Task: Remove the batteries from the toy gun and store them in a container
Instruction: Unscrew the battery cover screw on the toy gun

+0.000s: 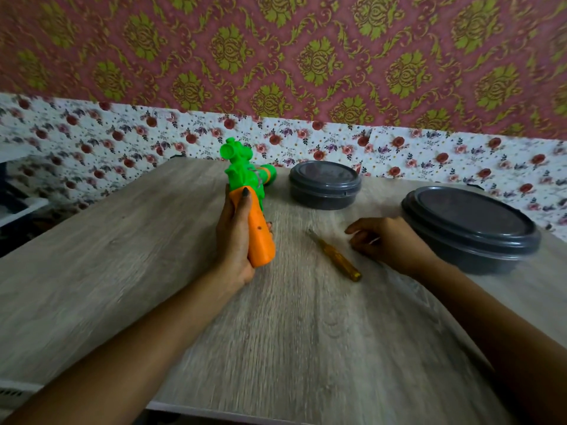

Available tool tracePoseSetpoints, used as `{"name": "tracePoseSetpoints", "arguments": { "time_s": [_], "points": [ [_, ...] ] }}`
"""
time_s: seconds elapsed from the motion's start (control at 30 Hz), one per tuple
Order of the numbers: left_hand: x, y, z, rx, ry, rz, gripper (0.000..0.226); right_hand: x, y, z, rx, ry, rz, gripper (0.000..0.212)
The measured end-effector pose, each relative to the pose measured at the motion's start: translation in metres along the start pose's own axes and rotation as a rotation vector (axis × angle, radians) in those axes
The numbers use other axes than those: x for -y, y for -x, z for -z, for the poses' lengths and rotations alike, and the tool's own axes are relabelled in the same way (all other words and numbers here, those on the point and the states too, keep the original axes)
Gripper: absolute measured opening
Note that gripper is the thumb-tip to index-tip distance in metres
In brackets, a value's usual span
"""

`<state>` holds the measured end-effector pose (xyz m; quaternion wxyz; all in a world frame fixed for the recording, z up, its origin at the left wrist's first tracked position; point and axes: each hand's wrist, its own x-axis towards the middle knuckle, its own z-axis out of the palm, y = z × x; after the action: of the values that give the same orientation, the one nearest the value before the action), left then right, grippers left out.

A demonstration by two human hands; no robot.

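The toy gun (pixel 254 210) stands nearly upright over the counter (pixel 276 332), green barrel end up and away, orange grip down; the left hand (pixel 233 240) holds that grip, fingers wrapped behind it and thumb laid along its front; small screw holes show on the orange side facing right; no batteries are visible, so I judge them still shut inside the grip.

The screwdriver (pixel 337 256) lies flat on the counter between the two hands; its long axis runs diagonally, metal tip far and left, yellow handle near and right; it sits just to the left of the right hand (pixel 389 240), which is the nearer hand by a clear margin; the right fingers (pixel 359 228) hang loosely curled above the counter and grip nothing, though motion blur softens them.

Nothing lies between those fingers and the screwdriver; a short reach leftward and down onto the handle looks like the likely next move.

Behind, a small dark container (pixel 325 185) with its lid on stands near the gun's barrel; a larger dark container (pixel 469 228), also lidded, sits just beside the right hand on its outer side; either lid must come off before storing.
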<state>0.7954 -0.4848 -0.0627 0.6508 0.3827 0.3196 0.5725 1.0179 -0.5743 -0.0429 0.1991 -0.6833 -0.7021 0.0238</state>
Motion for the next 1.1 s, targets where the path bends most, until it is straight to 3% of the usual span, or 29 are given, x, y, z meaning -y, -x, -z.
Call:
{"name": "tracePoseSetpoints", "arguments": {
  "time_s": [0.27, 0.37, 0.53, 0.8, 1.1],
  "points": [
    [-0.001, 0.002, 0.000, 0.007, 0.013, 0.015, 0.033, 0.008, -0.009, -0.003, 0.081, 0.257, 0.080, 0.024],
    [-0.001, 0.000, 0.001, 0.016, 0.027, 0.010, 0.031, 0.005, -0.006, -0.009, 0.025, 0.245, 0.066, 0.023],
    [0.001, -0.004, 0.003, -0.005, 0.101, 0.082, 0.055, -0.003, -0.003, -0.014, -0.172, -0.110, -0.098, 0.015],
    [-0.001, -0.003, 0.002, -0.012, 0.190, 0.176, 0.062, -0.003, -0.001, -0.010, -0.143, -0.698, -0.385, 0.020],
    [-0.005, -0.001, 0.002, -0.015, 0.233, 0.184, 0.058, -0.002, 0.001, -0.007, -0.206, -0.739, -0.492, 0.012]
  ]
}}
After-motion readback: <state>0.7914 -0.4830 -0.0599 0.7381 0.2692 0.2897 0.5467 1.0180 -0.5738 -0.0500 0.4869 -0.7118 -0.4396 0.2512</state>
